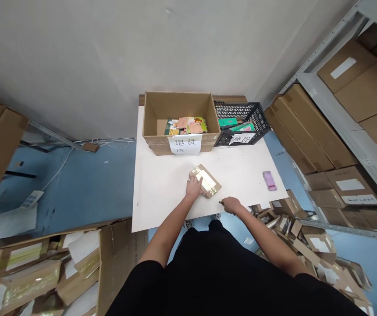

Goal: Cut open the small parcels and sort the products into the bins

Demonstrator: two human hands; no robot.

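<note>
- Grip: left hand [194,187] laid over parcel [211,184], whether pinching or resting cannot be told; right hand [232,205] closed around slim dark tool [222,203], at near edge.
- Surface [162,188], pale: open room toward left edge and between parcel and right edge.
- Carton [155,147], far edge: packets [191,126] already inside.
- Crate [223,139], far right corner: green items [228,122] inside.
- Parcel, mid-surface toward near edge: taped, no cut visible; judged unopened, work barely begun.
- Purple item [269,181], near right edge: blurred.

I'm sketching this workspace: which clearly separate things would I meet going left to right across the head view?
White power strip on the floor → taped parcel → right hand → pixelated purple item.
</note>
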